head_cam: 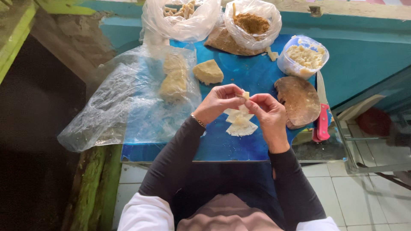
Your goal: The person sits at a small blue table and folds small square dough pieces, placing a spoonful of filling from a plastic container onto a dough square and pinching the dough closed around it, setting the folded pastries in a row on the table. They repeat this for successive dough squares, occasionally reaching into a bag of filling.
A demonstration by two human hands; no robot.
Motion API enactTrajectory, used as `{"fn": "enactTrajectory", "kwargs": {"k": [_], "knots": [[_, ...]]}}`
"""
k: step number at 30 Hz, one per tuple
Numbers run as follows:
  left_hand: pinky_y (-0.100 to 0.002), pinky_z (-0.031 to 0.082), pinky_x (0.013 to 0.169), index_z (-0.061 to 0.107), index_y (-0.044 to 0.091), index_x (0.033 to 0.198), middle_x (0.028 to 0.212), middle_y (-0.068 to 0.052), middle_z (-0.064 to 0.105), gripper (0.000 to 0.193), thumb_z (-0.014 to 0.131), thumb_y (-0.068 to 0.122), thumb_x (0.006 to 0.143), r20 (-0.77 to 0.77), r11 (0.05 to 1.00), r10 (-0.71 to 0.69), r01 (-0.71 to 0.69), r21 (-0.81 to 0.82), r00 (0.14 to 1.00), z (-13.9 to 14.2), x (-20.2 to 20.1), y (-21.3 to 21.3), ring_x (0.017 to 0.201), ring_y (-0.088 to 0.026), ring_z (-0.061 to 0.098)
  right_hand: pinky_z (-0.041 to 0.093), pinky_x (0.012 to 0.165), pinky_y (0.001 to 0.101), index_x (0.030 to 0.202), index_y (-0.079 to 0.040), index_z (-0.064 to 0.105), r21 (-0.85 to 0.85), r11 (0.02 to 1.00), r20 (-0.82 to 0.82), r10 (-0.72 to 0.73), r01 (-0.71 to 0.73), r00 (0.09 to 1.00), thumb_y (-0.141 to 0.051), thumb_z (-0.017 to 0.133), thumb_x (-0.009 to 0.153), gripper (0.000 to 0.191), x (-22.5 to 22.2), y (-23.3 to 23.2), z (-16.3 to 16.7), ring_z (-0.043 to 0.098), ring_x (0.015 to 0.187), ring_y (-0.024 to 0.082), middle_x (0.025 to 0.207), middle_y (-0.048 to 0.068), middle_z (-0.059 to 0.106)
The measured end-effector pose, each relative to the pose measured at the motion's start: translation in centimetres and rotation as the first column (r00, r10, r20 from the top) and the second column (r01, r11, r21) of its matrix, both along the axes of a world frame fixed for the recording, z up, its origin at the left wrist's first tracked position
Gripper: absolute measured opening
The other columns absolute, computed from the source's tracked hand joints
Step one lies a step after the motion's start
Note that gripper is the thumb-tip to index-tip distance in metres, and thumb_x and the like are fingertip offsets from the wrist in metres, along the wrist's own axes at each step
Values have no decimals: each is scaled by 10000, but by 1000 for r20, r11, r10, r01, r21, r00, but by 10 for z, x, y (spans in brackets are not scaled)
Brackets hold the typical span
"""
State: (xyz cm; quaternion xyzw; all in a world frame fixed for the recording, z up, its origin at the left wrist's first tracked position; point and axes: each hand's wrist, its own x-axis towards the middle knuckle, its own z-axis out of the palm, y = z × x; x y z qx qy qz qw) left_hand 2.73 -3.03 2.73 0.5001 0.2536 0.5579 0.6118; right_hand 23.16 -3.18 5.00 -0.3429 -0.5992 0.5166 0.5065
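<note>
Pinching a small folded dough piece (245,95) between both hands, you work above the middle of the blue tabletop (222,147): left hand (218,102) and right hand (269,113) meet fingertip to fingertip. Cut wrappers (240,122) lie just beneath. Right, a round wooden board (298,102) and pink-handled knife (322,117) crowd the table's edge; left, a clear plastic bag (124,102) overhangs it.

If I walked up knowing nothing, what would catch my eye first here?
Probably the two hands, left hand and right hand, pinching a small pale piece of dough together over the bright blue table. Just beneath them lies a little pile of thin wrappers. To the right sits a round brown wooden board with a pink-handled knife at its right edge.
</note>
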Motion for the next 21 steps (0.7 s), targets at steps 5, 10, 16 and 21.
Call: {"fn": "enactTrajectory", "kwargs": {"k": [5,10,16,21], "knots": [[-265,576,823,707,19,1087,1013,-7,713,193,762,150,957,-33,1000,-5,5,11,999,1,0,-1,925,-74,674,587,759,247,1065,-12,732,-113,993,-65,26,-33,998,-124,705,971,149,4,1,0,704,858,84,954,23,743],[-264,582,834,715,24,1107,1009,-16,726,221,750,186,961,-84,999,-19,21,25,996,6,0,-4,919,-77,683,560,793,253,1122,12,712,-25,998,-45,58,-59,997,-98,737,991,173,7,0,-3,681,877,101,998,48,731],[-256,576,833,712,9,1101,1018,-13,718,229,740,202,980,-83,1000,-27,27,10,996,9,0,-5,939,-68,680,603,773,280,1133,1,734,-232,968,-153,56,-91,987,-131,652,1008,199,10,1,2,730,882,122,1000,65,768],[-230,547,828,663,27,1079,1008,0,704,214,783,130,935,-51,999,6,-4,47,999,5,4,-1,943,-55,664,616,786,303,1137,22,726,-141,989,-65,26,-35,998,-85,670,995,187,6,-4,4,722,900,133,1010,77,751]]}}
